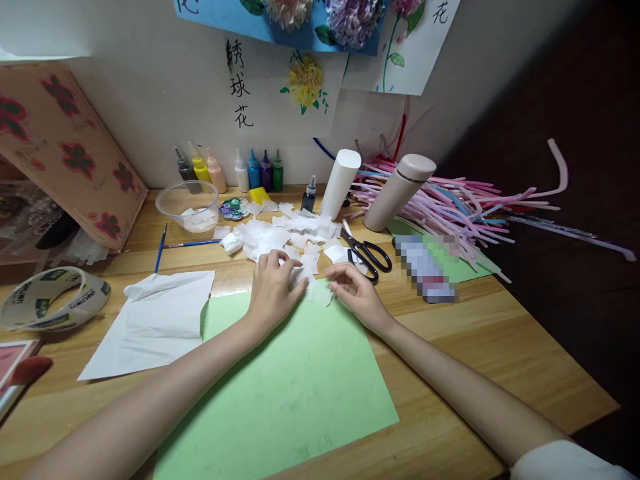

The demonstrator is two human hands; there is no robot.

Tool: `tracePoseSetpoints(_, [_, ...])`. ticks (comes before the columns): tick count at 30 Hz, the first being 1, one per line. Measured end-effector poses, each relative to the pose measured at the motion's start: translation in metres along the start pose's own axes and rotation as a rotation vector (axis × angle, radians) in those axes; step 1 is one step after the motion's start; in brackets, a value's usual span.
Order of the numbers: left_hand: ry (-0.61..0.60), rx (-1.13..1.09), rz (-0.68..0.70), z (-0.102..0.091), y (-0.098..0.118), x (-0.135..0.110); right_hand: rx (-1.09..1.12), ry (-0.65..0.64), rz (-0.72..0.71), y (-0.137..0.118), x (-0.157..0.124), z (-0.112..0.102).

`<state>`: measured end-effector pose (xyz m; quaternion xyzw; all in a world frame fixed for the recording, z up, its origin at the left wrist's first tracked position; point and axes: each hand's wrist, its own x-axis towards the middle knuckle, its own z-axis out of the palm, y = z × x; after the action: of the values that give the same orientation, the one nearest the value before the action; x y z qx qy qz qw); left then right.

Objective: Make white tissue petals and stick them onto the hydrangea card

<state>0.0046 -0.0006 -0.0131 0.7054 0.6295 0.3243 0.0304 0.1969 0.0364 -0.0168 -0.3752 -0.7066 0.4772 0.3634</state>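
Left to right on the counter: the big tissue sheet near the left edge looks uncut, and the green sheet at the front edge is mostly bare. Left hand and right hand both pinch a small tissue scrap at the green sheet's far edge. The pile of squares sits behind them, scissors to the right. I'd say loads are cut, but hardly anything's on the green yet.

The bare green sheet leaves open room nearby; tissue scraps, scissors and flask crowd the far side.

left hand: palm down, fingers curled | right hand: fingers pinched, arms extended
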Motion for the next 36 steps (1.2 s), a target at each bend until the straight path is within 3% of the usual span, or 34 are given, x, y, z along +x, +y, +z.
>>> tracePoseSetpoints(5, [-0.071, -0.053, -0.067, 0.002, -0.006, 0.003, -0.333, -0.186, -0.193, -0.007, -0.005, 0.001])
tracePoseSetpoints(15, [-0.019, -0.44, -0.099, -0.001, -0.007, 0.005, -0.471, 0.054, -0.129, -0.001, 0.0, -0.002])
tracePoseSetpoints(19, [-0.054, -0.516, -0.046, -0.003, -0.005, 0.004, -0.38, 0.058, -0.155, -0.009, -0.004, 0.0])
tracePoseSetpoints(24, [-0.18, -0.536, 0.065, -0.005, 0.0, 0.004, -0.243, -0.017, -0.169, -0.011, -0.006, 0.002])
tracePoseSetpoints(29, [-0.253, -0.493, 0.06, -0.005, 0.001, 0.005, -0.12, -0.03, -0.101, -0.009, -0.004, 0.004])
tracePoseSetpoints(31, [-0.168, -0.459, 0.051, -0.006, 0.003, 0.004, -0.048, -0.025, -0.05, -0.009, -0.005, 0.007])
tracePoseSetpoints(33, [-0.004, -0.403, 0.07, -0.007, 0.006, 0.001, -0.002, -0.002, -0.003, -0.01, -0.007, 0.011])
tracePoseSetpoints(36, [0.103, -0.304, 0.201, -0.008, 0.013, -0.005, 0.015, 0.021, 0.023, -0.011, -0.01, 0.015])
